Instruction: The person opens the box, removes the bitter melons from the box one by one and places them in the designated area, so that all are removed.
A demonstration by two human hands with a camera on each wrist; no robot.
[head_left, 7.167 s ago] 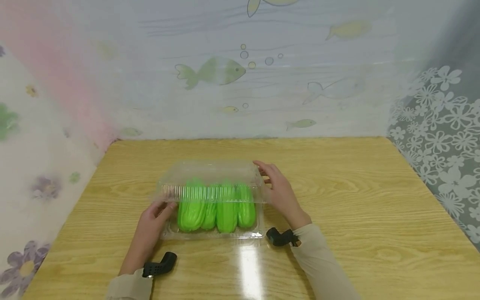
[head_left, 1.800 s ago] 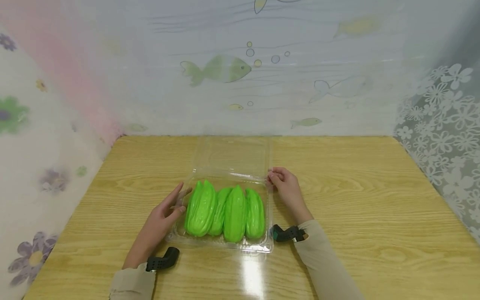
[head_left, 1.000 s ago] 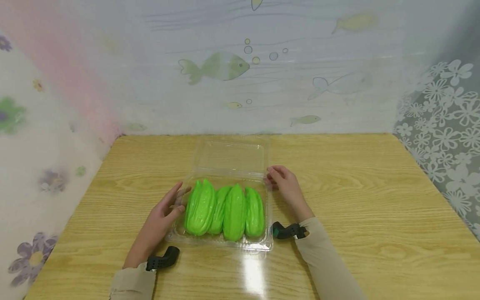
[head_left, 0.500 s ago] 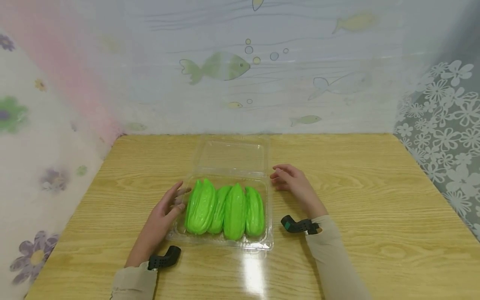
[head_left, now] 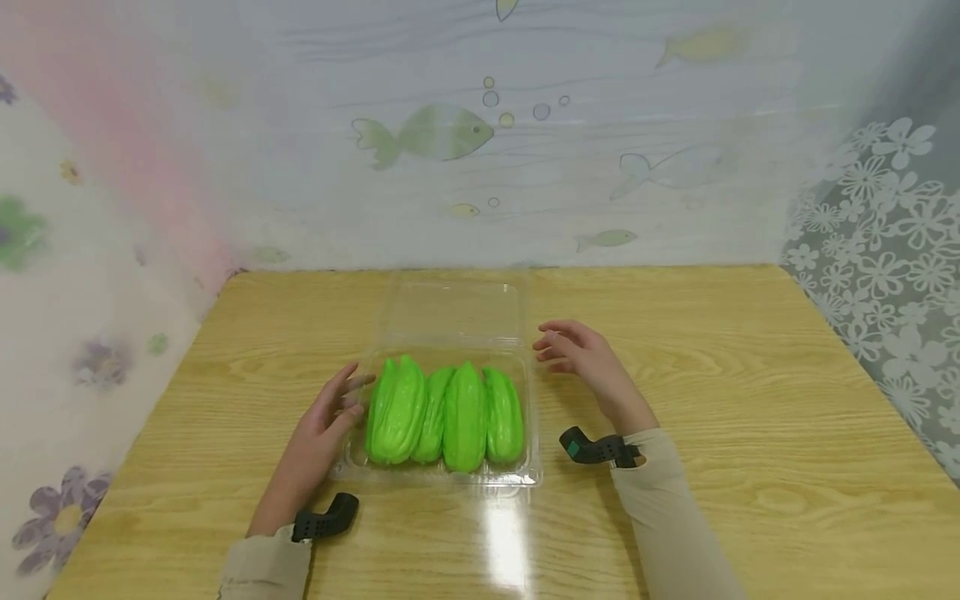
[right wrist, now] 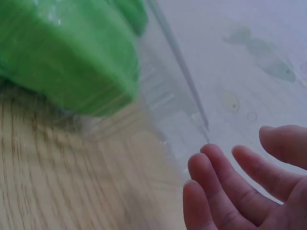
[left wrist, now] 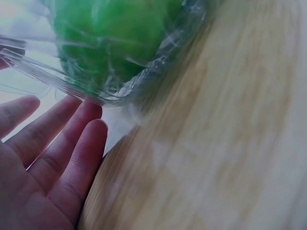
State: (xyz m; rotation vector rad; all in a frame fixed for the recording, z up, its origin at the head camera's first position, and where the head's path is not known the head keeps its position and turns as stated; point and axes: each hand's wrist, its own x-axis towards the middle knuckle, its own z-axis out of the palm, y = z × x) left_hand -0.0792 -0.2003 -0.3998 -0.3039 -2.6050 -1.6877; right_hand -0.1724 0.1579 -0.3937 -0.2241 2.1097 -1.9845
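A clear plastic clamshell box [head_left: 531,417] sits on the table with its lid [head_left: 453,310] folded back toward the wall. Several bright green, ridged, gourd-like pieces [head_left: 465,421] lie side by side in its base, pointed ends away from me. My left hand [head_left: 318,429] is at the box's left side with fingers extended; in the left wrist view the fingertips [left wrist: 91,109] touch the rim beneath a green piece [left wrist: 112,33]. To the right of the box, my right hand [head_left: 588,362] holds nothing, its fingers loosely bent and apart from the plastic, near the hinge end.
The wood-grain table [head_left: 720,417] runs back to a wall painted with fish [head_left: 442,133]. Flowered walls stand at the left [head_left: 97,362] and right [head_left: 892,250]. A black wrist camera [head_left: 592,447] is strapped at each cuff.
Earlier the lid was partly raised over the green pieces; it now lies folded back. My right hand has let go of the box's right edge and drawn off to the right. My left hand stays put.
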